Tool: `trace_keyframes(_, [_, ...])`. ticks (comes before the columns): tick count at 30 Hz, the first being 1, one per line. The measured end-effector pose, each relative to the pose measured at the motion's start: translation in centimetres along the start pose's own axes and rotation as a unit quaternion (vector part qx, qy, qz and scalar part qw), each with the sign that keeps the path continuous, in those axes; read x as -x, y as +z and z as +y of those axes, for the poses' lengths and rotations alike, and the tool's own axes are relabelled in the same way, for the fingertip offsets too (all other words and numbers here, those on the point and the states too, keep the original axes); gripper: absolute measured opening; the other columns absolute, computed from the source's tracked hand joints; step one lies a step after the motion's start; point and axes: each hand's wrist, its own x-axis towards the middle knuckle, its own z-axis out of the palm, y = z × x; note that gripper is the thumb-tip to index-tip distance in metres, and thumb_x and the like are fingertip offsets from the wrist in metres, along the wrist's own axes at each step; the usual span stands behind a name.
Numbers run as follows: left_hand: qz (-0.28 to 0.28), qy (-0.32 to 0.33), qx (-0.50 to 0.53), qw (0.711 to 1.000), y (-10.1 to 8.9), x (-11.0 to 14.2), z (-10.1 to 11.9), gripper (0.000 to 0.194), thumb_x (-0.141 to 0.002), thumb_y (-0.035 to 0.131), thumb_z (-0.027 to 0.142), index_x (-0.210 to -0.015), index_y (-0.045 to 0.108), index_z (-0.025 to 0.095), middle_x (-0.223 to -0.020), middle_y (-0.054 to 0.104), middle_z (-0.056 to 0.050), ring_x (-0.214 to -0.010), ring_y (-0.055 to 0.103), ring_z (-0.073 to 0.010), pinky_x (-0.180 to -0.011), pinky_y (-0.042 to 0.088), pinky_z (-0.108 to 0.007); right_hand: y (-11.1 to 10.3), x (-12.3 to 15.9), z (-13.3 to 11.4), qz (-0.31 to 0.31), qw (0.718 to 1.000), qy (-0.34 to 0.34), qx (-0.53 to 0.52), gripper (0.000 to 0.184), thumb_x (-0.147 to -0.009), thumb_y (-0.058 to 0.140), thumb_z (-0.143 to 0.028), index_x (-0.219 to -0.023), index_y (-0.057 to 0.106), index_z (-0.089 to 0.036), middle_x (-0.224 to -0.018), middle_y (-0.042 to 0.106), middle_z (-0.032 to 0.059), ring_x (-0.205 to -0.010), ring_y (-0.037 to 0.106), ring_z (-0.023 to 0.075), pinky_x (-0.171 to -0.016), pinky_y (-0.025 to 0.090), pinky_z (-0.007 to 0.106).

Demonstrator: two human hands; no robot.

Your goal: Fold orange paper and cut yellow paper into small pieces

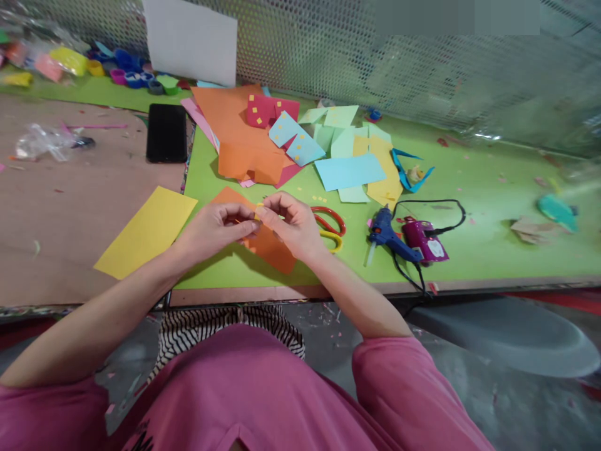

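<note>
Over an orange paper sheet (279, 250), my left hand (218, 224) and my right hand (293, 227) meet with fingertips pinched together. A small yellow paper piece (259, 210) shows between the fingertips, touched by both hands. The fingers partly cover it. Right beside my right hand lie scissors, their red handle (342, 220) and yellow handle showing and the blades hidden. Tiny yellow paper squares (320, 198) lie just behind that hand. Left of my left hand is a yellow paper sheet (145, 235).
Folded orange, red, blue and green papers (350, 170) are piled behind the hands. A blue glue gun (389, 230), its cord and a purple box (425, 241) sit to the right. A black phone (166, 133) lies back left. The table's front edge runs close to my body.
</note>
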Motion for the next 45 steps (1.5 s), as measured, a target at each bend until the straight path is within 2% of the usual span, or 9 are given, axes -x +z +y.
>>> trace_keyframes(6, [-0.001, 0.000, 0.014, 1.000, 0.1, 0.0, -0.2, 0.028, -0.071, 0.079, 0.043, -0.081, 0.072, 0.019, -0.076, 0.074, -0.003, -0.073, 0.071, -0.0172, -0.068, 0.057, -0.028, -0.1, 0.0, -0.2, 0.007, 1.000, 0.012, 0.009, 0.030, -0.086, 0.076, -0.051, -0.081, 0.064, -0.024, -0.074, 0.057, -0.0019, -0.062, 0.047, 0.0101, -0.050, 0.038, 0.026])
trace_keyframes(11, [0.001, 0.003, 0.008, 1.000, 0.0, 0.1, -0.2, 0.026, -0.073, 0.077, 0.042, -0.082, 0.073, 0.019, -0.078, 0.075, -0.003, -0.073, 0.071, -0.0163, -0.068, 0.058, -0.027, -0.1, -0.1, -0.1, 0.012, 1.000, 0.005, 0.003, 0.036, -0.079, 0.082, -0.055, -0.083, 0.066, -0.023, -0.078, 0.061, -0.0019, -0.066, 0.051, 0.0095, -0.054, 0.041, 0.025])
trace_keyframes(23, [0.001, 0.012, -0.008, 1.000, 0.0, 0.0, -0.3, 0.028, -0.073, 0.075, 0.045, -0.083, 0.072, 0.019, -0.078, 0.076, -0.003, -0.074, 0.072, -0.0171, -0.069, 0.057, -0.028, -0.1, -0.1, -0.1, 0.006, 1.000, -0.013, 0.003, 0.025, -0.085, 0.077, -0.043, -0.082, 0.064, -0.021, -0.077, 0.060, -0.0037, -0.066, 0.049, 0.0083, -0.056, 0.040, 0.024])
trace_keyframes(26, [0.010, 0.021, -0.054, 0.998, -0.2, 0.1, -0.4, 0.027, -0.076, 0.073, 0.045, -0.083, 0.071, 0.019, -0.077, 0.076, -0.002, -0.073, 0.072, -0.0170, -0.069, 0.054, -0.027, -0.2, -0.2, -0.2, 0.008, 0.999, -0.025, 0.025, 0.020, -0.085, 0.073, -0.039, -0.082, 0.064, -0.022, -0.078, 0.062, -0.0028, -0.069, 0.052, 0.0098, -0.061, 0.042, 0.025])
trace_keyframes(31, [0.067, 0.061, -0.147, 0.985, -0.8, 0.4, 0.2, 0.022, -0.080, 0.072, 0.042, -0.080, 0.072, 0.020, -0.076, 0.076, -0.001, -0.070, 0.068, -0.0152, -0.068, 0.050, -0.026, -0.7, -0.4, -0.5, 0.017, 0.996, -0.015, 0.081, 0.017, -0.085, 0.070, -0.036, -0.079, 0.062, -0.022, -0.079, 0.062, -0.0021, -0.071, 0.053, 0.0114, -0.064, 0.043, 0.028])
trace_keyframes(39, [0.060, 0.050, -0.031, 0.996, -2.0, -0.2, 0.2, 0.021, -0.076, 0.077, 0.038, -0.085, 0.074, 0.019, -0.079, 0.076, -0.002, -0.073, 0.069, -0.0149, -0.067, 0.054, -0.025, -1.0, -0.6, -0.8, 0.001, 1.000, -0.001, 0.019, 0.024, -0.083, 0.075, -0.042, -0.081, 0.063, -0.022, -0.074, 0.058, -0.0044, -0.065, 0.047, 0.0087, -0.059, 0.038, 0.026])
trace_keyframes(45, [0.054, 0.073, -0.031, 0.995, -2.5, -0.5, -0.2, 0.023, -0.077, 0.080, 0.041, -0.083, 0.075, 0.019, -0.075, 0.076, -0.002, -0.072, 0.070, -0.0141, -0.066, 0.054, -0.023, -1.0, -0.8, -0.4, -0.002, 0.999, 0.013, -0.041, 0.035, -0.078, 0.082, -0.052, -0.078, 0.063, -0.023, -0.070, 0.053, -0.0053, -0.061, 0.042, 0.0084, -0.053, 0.034, 0.025])
